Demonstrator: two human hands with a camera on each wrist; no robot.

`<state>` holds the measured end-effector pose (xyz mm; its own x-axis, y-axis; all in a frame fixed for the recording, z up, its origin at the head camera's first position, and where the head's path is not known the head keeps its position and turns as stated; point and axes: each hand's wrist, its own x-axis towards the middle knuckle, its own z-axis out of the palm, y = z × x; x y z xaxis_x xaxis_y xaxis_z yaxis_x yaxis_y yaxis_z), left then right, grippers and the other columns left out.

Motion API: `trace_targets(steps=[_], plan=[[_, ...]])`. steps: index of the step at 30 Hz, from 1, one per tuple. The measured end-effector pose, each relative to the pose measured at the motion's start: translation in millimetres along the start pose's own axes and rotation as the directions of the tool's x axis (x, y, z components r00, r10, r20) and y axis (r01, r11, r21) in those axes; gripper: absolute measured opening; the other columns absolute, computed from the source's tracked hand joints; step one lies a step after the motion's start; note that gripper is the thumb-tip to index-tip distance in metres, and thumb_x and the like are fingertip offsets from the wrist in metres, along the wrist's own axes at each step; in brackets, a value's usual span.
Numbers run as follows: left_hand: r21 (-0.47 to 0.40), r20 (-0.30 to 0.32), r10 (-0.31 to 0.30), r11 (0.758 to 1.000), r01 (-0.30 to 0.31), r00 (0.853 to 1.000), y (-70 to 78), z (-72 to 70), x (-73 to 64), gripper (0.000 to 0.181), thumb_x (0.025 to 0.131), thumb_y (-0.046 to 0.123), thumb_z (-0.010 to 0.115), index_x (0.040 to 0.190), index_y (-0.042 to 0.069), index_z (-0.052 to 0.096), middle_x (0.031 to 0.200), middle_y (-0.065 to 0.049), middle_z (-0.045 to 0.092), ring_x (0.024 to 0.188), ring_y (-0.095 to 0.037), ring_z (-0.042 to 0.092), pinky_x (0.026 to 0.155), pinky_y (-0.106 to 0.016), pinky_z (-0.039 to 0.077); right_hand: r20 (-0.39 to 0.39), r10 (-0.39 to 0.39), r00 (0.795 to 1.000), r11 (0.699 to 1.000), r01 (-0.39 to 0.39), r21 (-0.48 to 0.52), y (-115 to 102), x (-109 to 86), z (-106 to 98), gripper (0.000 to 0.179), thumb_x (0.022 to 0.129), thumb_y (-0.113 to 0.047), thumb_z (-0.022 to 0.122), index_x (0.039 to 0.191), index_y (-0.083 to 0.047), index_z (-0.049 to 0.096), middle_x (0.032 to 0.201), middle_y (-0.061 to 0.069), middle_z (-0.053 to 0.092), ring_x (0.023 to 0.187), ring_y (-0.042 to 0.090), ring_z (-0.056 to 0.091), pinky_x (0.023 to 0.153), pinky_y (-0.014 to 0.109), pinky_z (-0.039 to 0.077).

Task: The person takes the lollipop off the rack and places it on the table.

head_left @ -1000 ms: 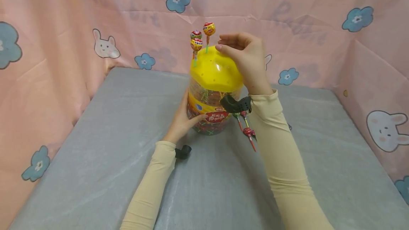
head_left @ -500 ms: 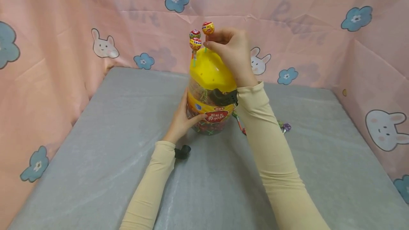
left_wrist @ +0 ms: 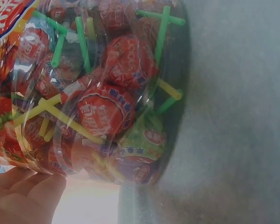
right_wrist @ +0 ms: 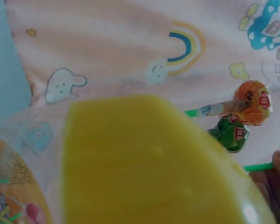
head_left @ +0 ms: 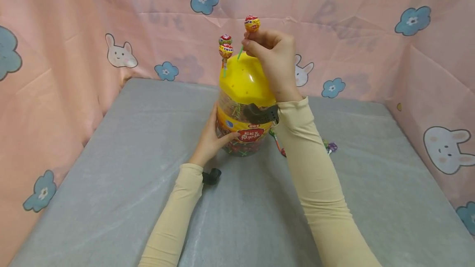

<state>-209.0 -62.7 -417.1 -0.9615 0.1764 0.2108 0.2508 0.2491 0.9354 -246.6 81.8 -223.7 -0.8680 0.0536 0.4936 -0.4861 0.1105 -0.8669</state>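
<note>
A clear plastic jar (head_left: 237, 112) of wrapped lollipops stands on the table under a yellow lid (head_left: 243, 83) with small holes. My left hand (head_left: 209, 143) grips the jar's left side, thumb across the front near the label. Above the lid, my right hand (head_left: 276, 59) pinches a lollipop (head_left: 252, 24) in a yellow and red wrapper by its stick; the stick's green lower end is at the lid's top, and I cannot tell whether it still sits in a hole. Two more lollipops, one yellow (head_left: 225, 50) and one green and red (head_left: 225, 39), stand upright at the lid's left edge.
Behind the right forearm, loose lollipops (head_left: 277, 141) lie on the grey table (head_left: 122, 168), partly hidden. A purple and green pair (head_left: 331, 147) shows farther right. Pink printed cloth (head_left: 156, 36) walls the back and sides.
My right hand came left to the lollipop at the back of the lid and took its stick. The lollipop has since risen and tilted right. The left hand has stayed on the jar.
</note>
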Motion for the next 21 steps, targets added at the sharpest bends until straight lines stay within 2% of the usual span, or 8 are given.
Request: trace_targets(steps=[9, 11, 12, 18, 19, 21], plan=[[0.005, -0.003, 0.014, 1.000, -0.014, 1.000, -1.1, 1.5, 1.4, 0.102, 0.082, 0.030, 0.075, 0.154, 0.019, 0.003, 0.155, -0.005, 0.019, 0.139, -0.024, 0.025, 0.111, -0.046, 0.023, 0.046, -0.018, 0.999, 0.990, 0.011, 0.144, -1, -15.4, -22, 0.008, 0.083, 0.000, 0.070, 0.089, 0.006, 0.071, 0.090, 0.012, 0.068, 0.081, 0.023, 0.065, 0.077, 0.028, 0.055], [0.000, -0.004, 0.016, 1.000, -0.016, 1.000, -1.1, 1.8, 1.5, 0.101, 0.082, 0.030, 0.075, 0.154, 0.021, 0.003, 0.155, -0.004, 0.020, 0.138, -0.024, 0.026, 0.111, -0.047, 0.023, 0.054, -0.011, 0.998, 0.986, 0.002, 0.167, -1, -21.9, -29, 0.009, 0.084, 0.001, 0.069, 0.090, 0.007, 0.070, 0.092, 0.013, 0.068, 0.083, 0.024, 0.064, 0.077, 0.028, 0.055], [-0.006, 0.002, 0.007, 1.000, -0.007, 1.000, 4.5, 1.0, -0.4, 0.100, 0.083, 0.028, 0.074, 0.154, 0.020, 0.003, 0.155, -0.006, 0.020, 0.139, -0.025, 0.026, 0.112, -0.047, 0.022, 0.056, -0.008, 0.998, 0.984, -0.003, 0.178, 0, -25.3, -33, 0.009, 0.084, 0.002, 0.068, 0.091, 0.008, 0.069, 0.093, 0.013, 0.068, 0.084, 0.024, 0.064, 0.077, 0.028, 0.055], [-0.020, 0.003, -0.003, 1.000, 0.003, 1.000, 3.5, 1.4, -0.1, 0.100, 0.083, 0.030, 0.074, 0.153, 0.023, 0.003, 0.155, -0.004, 0.019, 0.139, -0.024, 0.024, 0.112, -0.048, 0.021, 0.081, -0.009, 0.997, 0.973, -0.010, 0.231, 6, -46.0, -55, 0.008, 0.084, 0.006, 0.066, 0.091, 0.008, 0.070, 0.094, 0.014, 0.067, 0.084, 0.023, 0.064, 0.077, 0.027, 0.054], [-0.021, -0.001, 0.006, 1.000, -0.006, 1.000, -2.5, 2.4, 1.8, 0.101, 0.082, 0.032, 0.074, 0.153, 0.026, 0.003, 0.155, -0.002, 0.020, 0.139, -0.023, 0.024, 0.112, -0.048, 0.021, 0.087, -0.007, 0.996, 0.972, -0.014, 0.233, 7, -49.5, -59, 0.008, 0.084, 0.006, 0.066, 0.091, 0.007, 0.070, 0.094, 0.013, 0.067, 0.085, 0.023, 0.064, 0.076, 0.027, 0.054], [-0.026, -0.006, 0.006, 1.000, -0.007, 1.000, -2.7, 2.3, 1.6, 0.101, 0.082, 0.032, 0.075, 0.153, 0.026, 0.004, 0.155, -0.002, 0.020, 0.139, -0.022, 0.025, 0.112, -0.047, 0.022, 0.091, 0.003, 0.996, 0.973, -0.024, 0.230, 9, -56.3, -66, 0.008, 0.084, 0.006, 0.066, 0.090, 0.006, 0.071, 0.095, 0.013, 0.067, 0.085, 0.023, 0.064, 0.076, 0.027, 0.054]])
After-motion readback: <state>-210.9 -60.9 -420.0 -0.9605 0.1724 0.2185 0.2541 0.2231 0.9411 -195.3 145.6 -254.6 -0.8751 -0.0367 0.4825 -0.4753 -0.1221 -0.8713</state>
